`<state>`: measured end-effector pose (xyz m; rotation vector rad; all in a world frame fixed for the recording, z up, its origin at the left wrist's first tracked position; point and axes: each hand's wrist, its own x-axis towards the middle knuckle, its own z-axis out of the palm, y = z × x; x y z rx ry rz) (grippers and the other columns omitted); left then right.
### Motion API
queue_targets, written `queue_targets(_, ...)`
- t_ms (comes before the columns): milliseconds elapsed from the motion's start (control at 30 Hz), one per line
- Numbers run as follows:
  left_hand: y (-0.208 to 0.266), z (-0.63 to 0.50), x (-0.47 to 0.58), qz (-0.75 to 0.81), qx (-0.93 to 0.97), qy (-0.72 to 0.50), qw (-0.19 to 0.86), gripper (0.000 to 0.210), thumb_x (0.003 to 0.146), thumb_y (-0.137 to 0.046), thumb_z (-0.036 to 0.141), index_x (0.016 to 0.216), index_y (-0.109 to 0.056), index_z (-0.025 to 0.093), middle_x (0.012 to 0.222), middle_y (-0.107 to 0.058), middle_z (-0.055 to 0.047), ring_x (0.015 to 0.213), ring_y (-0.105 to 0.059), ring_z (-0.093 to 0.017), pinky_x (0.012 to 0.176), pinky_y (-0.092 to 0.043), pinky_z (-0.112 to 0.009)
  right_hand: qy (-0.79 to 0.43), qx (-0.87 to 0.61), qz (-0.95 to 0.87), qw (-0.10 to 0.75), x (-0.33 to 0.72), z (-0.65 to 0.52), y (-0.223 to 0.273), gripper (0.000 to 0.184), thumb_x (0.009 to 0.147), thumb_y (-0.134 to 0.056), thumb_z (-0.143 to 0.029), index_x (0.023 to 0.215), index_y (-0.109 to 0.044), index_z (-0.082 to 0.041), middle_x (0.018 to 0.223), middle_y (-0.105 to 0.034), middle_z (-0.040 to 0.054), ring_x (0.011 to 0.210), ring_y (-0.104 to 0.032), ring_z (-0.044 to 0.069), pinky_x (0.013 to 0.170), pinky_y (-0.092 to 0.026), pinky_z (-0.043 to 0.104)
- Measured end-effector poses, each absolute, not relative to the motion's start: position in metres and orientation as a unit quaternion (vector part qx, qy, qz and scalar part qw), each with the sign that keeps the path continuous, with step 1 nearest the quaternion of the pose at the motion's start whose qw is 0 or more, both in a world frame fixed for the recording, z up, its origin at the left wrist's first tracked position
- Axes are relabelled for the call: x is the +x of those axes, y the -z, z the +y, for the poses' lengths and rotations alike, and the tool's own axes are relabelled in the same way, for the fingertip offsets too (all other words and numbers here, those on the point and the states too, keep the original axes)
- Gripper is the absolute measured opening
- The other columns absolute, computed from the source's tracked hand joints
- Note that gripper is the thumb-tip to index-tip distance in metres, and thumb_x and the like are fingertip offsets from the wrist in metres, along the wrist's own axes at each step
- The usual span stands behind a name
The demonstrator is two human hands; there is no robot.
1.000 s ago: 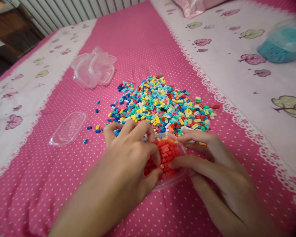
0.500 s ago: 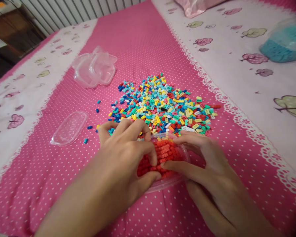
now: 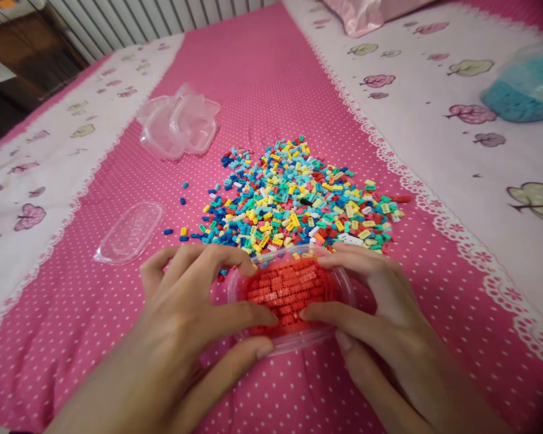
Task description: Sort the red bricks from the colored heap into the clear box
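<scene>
A clear plastic container [image 3: 298,345] packed with small red toy bricks [image 3: 294,288] sits on the bedspread in front of me. At its left end, my left hand [image 3: 194,319] has its fingers apart and bent. The left index fingertip rests on the red bricks, and the thumb is by the near rim. My right hand [image 3: 384,319] grips the container's right end, with one finger on the bricks and others at the rim. Beyond the container spreads a heap of loose multicoloured bricks [image 3: 285,199].
A clear oval lid [image 3: 131,232] lies to the left. Farther back is a pile of clear plastic containers [image 3: 178,123]. A tub of blue material [image 3: 525,90] stands at the far right. Everything lies on a pink dotted bedspread [image 3: 248,66], with a few stray bricks [image 3: 183,201] left of the heap.
My left hand has moved left and opened from its pinch over the red bricks, uncovering more of them. My right hand stays at the container's right end.
</scene>
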<state>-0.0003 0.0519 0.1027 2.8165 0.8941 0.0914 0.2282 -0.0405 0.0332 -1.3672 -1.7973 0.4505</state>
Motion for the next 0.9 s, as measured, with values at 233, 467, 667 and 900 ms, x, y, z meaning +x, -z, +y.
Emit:
queue_targets(233, -0.1, 0.048, -0.006, 0.294, 0.952, -0.022, 0.081, 0.03, 0.099, -0.055, 0.046, 0.127, -0.066, 0.048, 0.142, -0.046, 0.002, 0.123, -0.044, -0.029, 0.111, -0.031, -0.052, -0.166, -0.548, -0.71, 0.411, 0.227, -0.041, -0.031, 0.029, 0.092, -0.05, -0.011, 0.11, -0.068, -0.024, 0.143, -0.051, 0.0088, 0.141, -0.043, 0.029, 0.115, -0.044, 0.051)
queue_targets(467, -0.094, 0.047, -0.01, 0.289, 0.95, -0.045, 0.11, 0.036, 0.099, -0.054, 0.049, 0.135, -0.06, 0.052, 0.155, -0.041, 0.005, 0.133, -0.044, -0.033, 0.115, -0.037, -0.06, -0.166, -0.552, -0.701, 0.421, 0.231, -0.046, -0.032, 0.026, 0.096, -0.05, -0.018, 0.113, -0.067, -0.028, 0.143, -0.049, 0.0057, 0.138, -0.045, 0.026, 0.116, -0.042, 0.047)
queue_targets(667, -0.059, 0.037, -0.023, 0.324, 0.9, -0.144, 0.253, 0.089, 0.085, -0.068, 0.064, 0.16, -0.026, 0.038, 0.165, -0.03, -0.006, 0.147, -0.04, -0.036, 0.111, -0.052, -0.049, -0.151, -0.593, -0.607, 0.507, 0.233, -0.055, -0.006, 0.032, 0.1, -0.043, -0.023, 0.127, -0.058, -0.028, 0.141, -0.049, 0.0062, 0.137, -0.045, 0.026, 0.113, -0.04, 0.046)
queue_targets(900, -0.01, 0.026, -0.017, 0.354, 0.841, -0.294, 0.285, 0.093, 0.084, -0.079, 0.046, 0.158, -0.024, 0.037, 0.164, -0.03, -0.009, 0.153, -0.032, -0.033, 0.122, -0.04, -0.055, -0.104, -0.574, -0.651, 0.486, 0.227, -0.05, 0.011, 0.035, 0.099, -0.042, -0.023, 0.132, -0.053, -0.028, 0.143, -0.048, 0.0078, 0.14, -0.04, 0.028, 0.115, -0.033, 0.053)
